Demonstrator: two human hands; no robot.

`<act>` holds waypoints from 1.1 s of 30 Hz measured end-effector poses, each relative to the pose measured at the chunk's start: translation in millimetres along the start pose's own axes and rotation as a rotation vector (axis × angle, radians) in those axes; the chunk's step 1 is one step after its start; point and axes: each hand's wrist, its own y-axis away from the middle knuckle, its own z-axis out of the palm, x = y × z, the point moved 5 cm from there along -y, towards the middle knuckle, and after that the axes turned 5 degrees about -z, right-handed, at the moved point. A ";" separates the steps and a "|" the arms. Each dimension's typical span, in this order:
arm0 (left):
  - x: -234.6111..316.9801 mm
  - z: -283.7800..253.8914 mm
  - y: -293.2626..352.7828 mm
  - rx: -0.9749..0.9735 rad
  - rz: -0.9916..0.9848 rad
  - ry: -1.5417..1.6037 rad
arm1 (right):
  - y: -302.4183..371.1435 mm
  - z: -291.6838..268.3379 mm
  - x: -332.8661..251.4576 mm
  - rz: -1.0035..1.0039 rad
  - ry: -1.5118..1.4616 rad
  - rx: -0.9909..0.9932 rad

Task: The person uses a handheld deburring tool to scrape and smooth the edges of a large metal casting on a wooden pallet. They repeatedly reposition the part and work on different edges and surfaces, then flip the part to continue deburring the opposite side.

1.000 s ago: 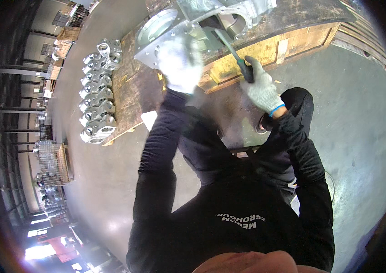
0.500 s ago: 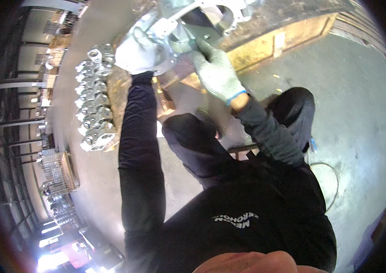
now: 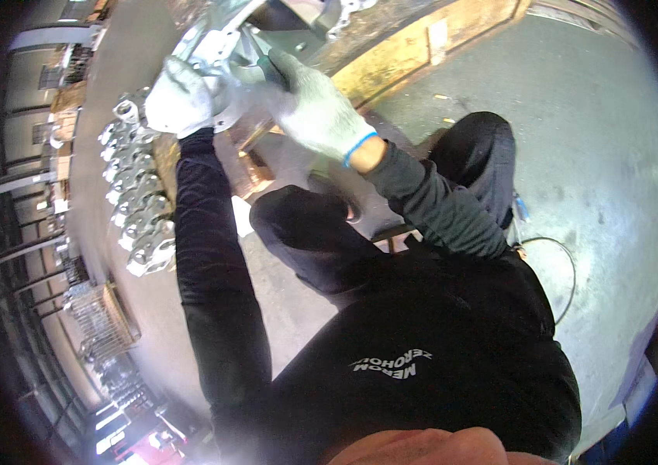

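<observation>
A large silver metal casting [image 3: 216,46] with openings lies on the worn workbench at the top of the view; its upper part is cut off by the frame. My left hand [image 3: 180,97], in a white glove, is closed on the casting's near left edge. My right hand [image 3: 317,108], in a pale glove with a blue cuff, is closed around a dark green handle [image 3: 271,72]. The tool's front end is against or just over the casting, too blurred to make out its kind.
Several similar silver castings [image 3: 139,198] stand in rows to the left. The bench has a yellowish wooden side [image 3: 395,70]. A cable [image 3: 573,271] lies on the grey floor at the right. Wire cages and shelving [image 3: 100,314] stand far left.
The whole view has shifted, so hands and casting sit further left in the picture. My right hand with the green-handled tool has come nearer to my left hand, which stays on the casting.
</observation>
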 end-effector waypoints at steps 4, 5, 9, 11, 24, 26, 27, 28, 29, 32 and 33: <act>0.3 -1.8 2.4 0.005 -0.001 0.030 | -8.6 13.1 2.1 0.015 0.044 0.069; 1.2 -0.5 2.0 -0.014 -0.005 0.041 | -14.0 13.2 7.0 0.037 0.026 0.128; 4.4 -2.9 2.1 0.010 -0.023 0.051 | -44.2 9.3 23.2 -0.111 0.029 0.181; 4.1 -1.9 1.9 -0.024 -0.037 0.050 | -56.6 7.8 41.5 0.050 0.013 0.115; -4.5 -6.7 2.8 0.039 0.075 -0.023 | -71.6 -16.5 38.2 -0.176 0.462 -0.066; -9.5 -12.1 4.0 -0.008 0.068 -0.005 | -63.9 -26.6 33.7 -0.212 0.526 -0.106; -12.8 -15.6 5.0 -0.031 0.069 0.013 | -59.0 -31.6 30.7 -0.231 0.561 -0.118; -16.0 -20.4 7.5 -0.052 0.075 0.038 | -53.5 -36.3 26.6 -0.248 0.591 -0.124; -19.7 -26.6 11.4 -0.070 0.094 0.075 | -47.8 -41.1 22.6 -0.263 0.622 -0.130; -32.9 -59.1 39.2 -0.095 0.186 0.221 | -34.7 -54.7 7.2 -0.331 0.732 -0.113; -38.8 -72.4 56.1 -0.150 0.191 0.267 | -30.6 -59.0 2.3 -0.363 0.773 -0.112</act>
